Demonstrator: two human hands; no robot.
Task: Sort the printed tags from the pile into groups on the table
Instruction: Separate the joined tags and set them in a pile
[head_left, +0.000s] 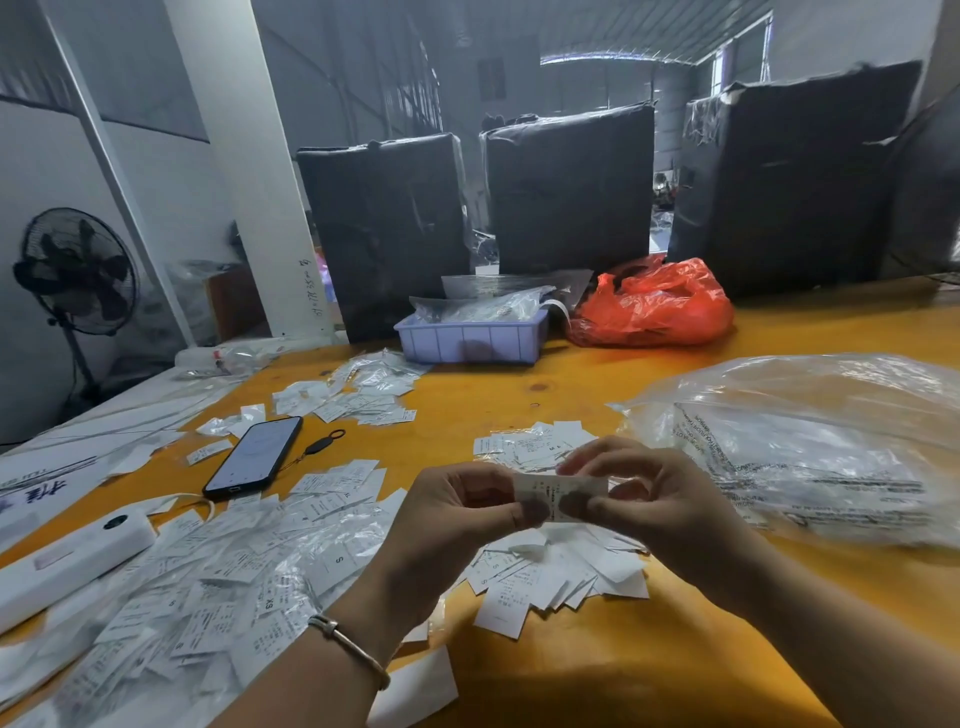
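A small white printed tag (558, 493) is held up over the yellow table (649, 675). My left hand (462, 514) pinches its left end and my right hand (654, 499) pinches its right end, thumbs on the front. A big loose pile of white tags and clear sleeves (208, 587) covers the table at the lower left. Under my hands lies a fanned group of tags (550, 577). A smaller group (530, 447) lies just beyond my hands, and another group (358, 395) sits further back left.
A black phone (254, 457) and a white box (67, 561) lie at the left. A lilac tray (472, 338), a red plastic bag (654, 306) and black wrapped bales (571, 187) stand at the back. A large clear bag (810, 441) fills the right side.
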